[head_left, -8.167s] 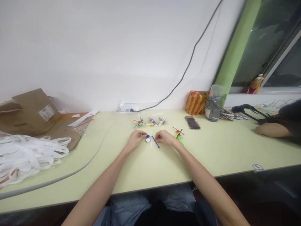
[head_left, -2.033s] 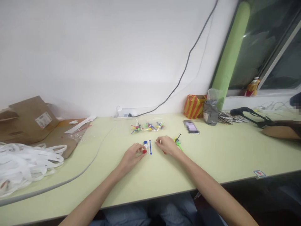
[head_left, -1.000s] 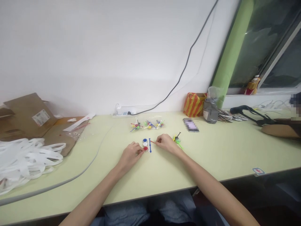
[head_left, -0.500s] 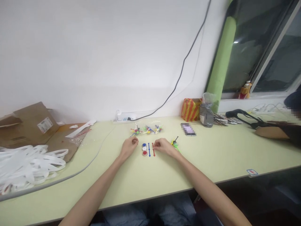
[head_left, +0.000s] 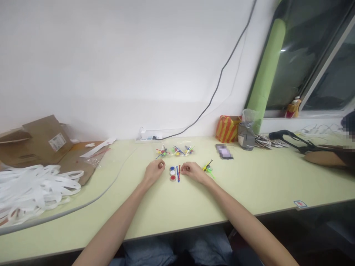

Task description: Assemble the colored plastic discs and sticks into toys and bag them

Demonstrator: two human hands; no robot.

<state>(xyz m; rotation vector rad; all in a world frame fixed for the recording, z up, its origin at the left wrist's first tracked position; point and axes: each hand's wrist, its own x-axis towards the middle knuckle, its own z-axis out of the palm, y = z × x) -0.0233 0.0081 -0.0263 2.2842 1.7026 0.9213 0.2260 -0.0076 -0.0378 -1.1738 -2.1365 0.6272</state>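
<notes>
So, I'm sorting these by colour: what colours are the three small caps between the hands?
Blue, white and red caps, far to near, in the head view.

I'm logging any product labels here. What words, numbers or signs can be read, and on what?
None can be read.
White label on the cardboard box: print too small.
Sticker at the table edge: red mark, illegible.
Bottle on the sill: label blurred.
</notes>
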